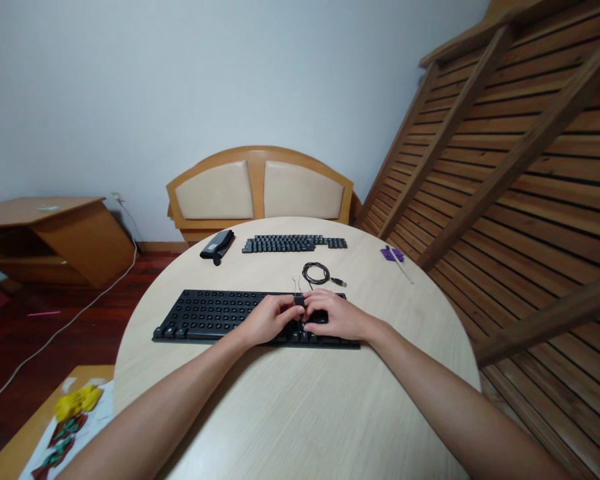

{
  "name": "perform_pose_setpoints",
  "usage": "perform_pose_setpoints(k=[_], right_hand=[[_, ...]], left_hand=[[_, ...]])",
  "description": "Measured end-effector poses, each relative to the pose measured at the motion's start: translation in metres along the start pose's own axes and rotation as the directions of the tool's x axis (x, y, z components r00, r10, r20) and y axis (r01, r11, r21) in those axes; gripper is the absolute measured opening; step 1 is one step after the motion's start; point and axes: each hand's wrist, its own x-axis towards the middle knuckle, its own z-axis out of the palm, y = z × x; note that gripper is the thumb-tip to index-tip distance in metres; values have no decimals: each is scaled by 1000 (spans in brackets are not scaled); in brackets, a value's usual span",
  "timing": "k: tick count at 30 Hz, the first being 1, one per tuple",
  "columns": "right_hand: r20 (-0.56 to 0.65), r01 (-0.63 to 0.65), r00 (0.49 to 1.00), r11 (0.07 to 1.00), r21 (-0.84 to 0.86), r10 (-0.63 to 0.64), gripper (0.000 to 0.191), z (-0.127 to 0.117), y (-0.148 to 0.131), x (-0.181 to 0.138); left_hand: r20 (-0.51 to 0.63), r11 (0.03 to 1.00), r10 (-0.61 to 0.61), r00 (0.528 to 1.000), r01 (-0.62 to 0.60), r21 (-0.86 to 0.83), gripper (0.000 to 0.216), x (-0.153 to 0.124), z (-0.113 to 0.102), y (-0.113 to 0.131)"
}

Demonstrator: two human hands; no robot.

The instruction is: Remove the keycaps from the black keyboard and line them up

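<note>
- Two hands meet over the right half of the black keyboard (pixel 205 315), which lies across the middle of the round counter (pixel 300 413) with most of its caps off.
- The left hand (pixel 267 319) has its fingers drawn narrow, pinching a small black piece (pixel 299 301) that sits on the keyboard's far edge; thin wires rise just above it.
- The right hand (pixel 337 315) curls down onto the keyboard, touching it just beside that piece; I cannot tell whether its fingers grip anything.
- Many loose keycaps (pixel 293 243) lie in rows near the far edge, with a black pouch (pixel 218 245) to their left.
- A coiled cable (pixel 317 273) lies just behind the hands, and a purple tool (pixel 393 254) sits toward the right edge.
- Risk, as I judge it: the pinch is tight and small, so a crooked pull could bend a stem or flick the piece away, and a sleeve-less forearm sweep could scatter the rows.
</note>
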Motion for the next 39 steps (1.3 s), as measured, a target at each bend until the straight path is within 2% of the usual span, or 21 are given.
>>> perform_pose_setpoints(k=[14,19,26,29,32,39], right_hand=[[-37,-5,999,1000,-8,4,12,4,0,0],[-70,-88,994,996,-21,87,12,3,-8,1],[-87,-139,986,988,73,145,30,2,-11,2],[-94,-83,992,996,20,85,24,3,-9,2],[-52,-32,998,998,-50,29,15,4,-6,2],[-33,-77,996,997,26,78,17,4,-7,2]], left_hand=[[-92,998,-25,995,19,-67,35,-1,4,-2],[-131,997,-14,991,4,-74,33,-1,3,0],[-236,996,-80,968,71,-45,37,-1,7,-8],[-265,995,-100,959,92,-42,37,0,8,-9],[-274,991,-132,953,131,-22,38,0,9,-9],[-285,987,-148,947,161,21,38,0,8,-8]])
